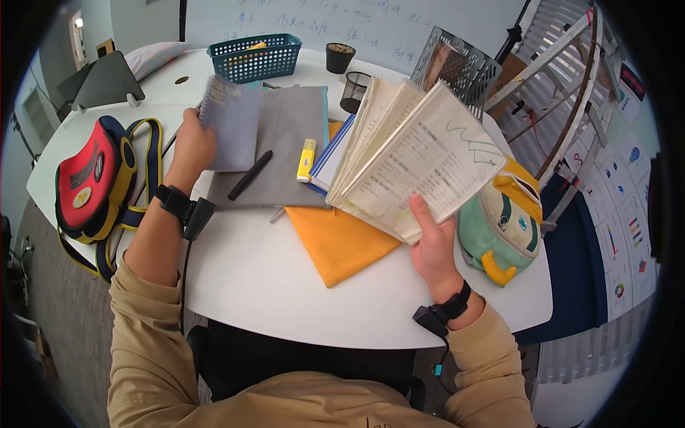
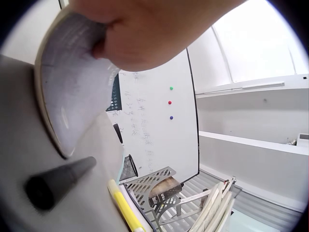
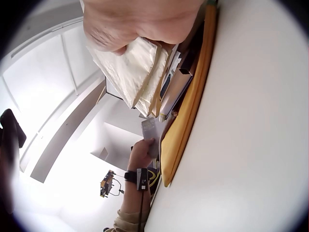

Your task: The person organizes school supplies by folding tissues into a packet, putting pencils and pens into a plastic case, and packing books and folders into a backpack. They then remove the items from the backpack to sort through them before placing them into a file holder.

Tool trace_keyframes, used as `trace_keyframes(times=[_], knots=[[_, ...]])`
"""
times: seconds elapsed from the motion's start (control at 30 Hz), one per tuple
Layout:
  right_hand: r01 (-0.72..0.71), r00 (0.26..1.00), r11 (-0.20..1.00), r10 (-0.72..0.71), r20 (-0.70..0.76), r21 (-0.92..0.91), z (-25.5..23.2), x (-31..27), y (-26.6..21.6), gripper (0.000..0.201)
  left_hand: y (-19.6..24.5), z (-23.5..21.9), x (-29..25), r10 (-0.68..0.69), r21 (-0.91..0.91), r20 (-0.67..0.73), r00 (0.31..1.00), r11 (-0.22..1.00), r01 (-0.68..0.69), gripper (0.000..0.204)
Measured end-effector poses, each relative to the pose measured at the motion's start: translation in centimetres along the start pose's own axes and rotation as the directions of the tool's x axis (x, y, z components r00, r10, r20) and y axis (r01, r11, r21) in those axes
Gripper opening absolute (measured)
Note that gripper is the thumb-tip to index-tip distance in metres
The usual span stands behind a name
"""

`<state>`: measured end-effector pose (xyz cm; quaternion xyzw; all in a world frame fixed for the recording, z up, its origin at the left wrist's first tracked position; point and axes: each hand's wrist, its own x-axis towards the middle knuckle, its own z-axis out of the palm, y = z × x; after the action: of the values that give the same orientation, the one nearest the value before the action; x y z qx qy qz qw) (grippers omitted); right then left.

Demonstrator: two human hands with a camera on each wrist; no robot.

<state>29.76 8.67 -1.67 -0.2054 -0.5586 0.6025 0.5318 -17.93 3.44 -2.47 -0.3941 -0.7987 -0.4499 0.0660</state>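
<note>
A white table (image 1: 264,299) bears a basket (image 1: 257,68) and red bag (image 1: 87,178).

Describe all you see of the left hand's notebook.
The notebook is thin and bluish-grey, with pale lettering near its top and a spiral binding along its left edge in the head view. The left hand grips that edge. Flexible-looking, it curves in the left wrist view over a flat grey item; contact there is unclear.

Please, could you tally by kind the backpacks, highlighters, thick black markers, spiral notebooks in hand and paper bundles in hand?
Backpacks, red backpack and green-and-yellow backpack: 2
Yellow highlighter: 1
Thick black marker: 1
Spiral notebook, in left hand: 1
Paper bundle, in right hand: 1
Total: 6
</note>
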Motion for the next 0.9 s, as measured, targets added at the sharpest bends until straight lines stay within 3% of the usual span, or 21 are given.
trace_keyframes(times=[0.2,0.3,0.43,0.57,0.67,0.77,0.9], knots=[[0.017,1.0,1.0,-0.017,0.002,-0.01,-0.1,0.0,0.1,0.047,4.2,-1.3,-1.3,0.109,-0.298,-0.307,0.946,0.933,-0.204,0.041],[0.023,1.0,1.0,-0.023,-0.001,-0.016,0.0,0.0,0.1,0.046,4.6,-1.3,-1.5,0.121,-0.338,-0.338,0.933,0.91,-0.24,0.04],[0.021,1.0,1.0,-0.021,-0.011,-0.023,-0.2,-0.1,0.3,0.045,2.4,0.1,-0.5,0.024,-0.455,-0.324,0.946,0.872,-0.178,0.043],[0.0,1.0,1.0,0.0,-0.003,-0.031,-0.4,-0.1,0.4,0.046,3.0,2.1,-1.8,-0.157,-0.681,-0.174,0.972,0.733,-0.003,0.043],[0.016,1.0,1.0,-0.016,-0.007,-0.002,0.0,-0.1,0.4,0.05,6.8,2.1,-4.6,-0.035,-0.878,0.009,0.999,0.479,0.024,0.043],[0.017,0.999,1.0,-0.016,0.035,-0.024,-0.3,-0.1,0.4,0.053,9.6,1.5,-7.4,0.173,-0.918,0.161,0.972,0.389,0.082,0.04],[-0.014,0.999,1.0,0.013,0.04,0.008,0.0,-0.4,0.3,0.052,12.0,1.7,-11.6,0.368,-0.931,0.226,0.902,0.353,0.09,0.042]])
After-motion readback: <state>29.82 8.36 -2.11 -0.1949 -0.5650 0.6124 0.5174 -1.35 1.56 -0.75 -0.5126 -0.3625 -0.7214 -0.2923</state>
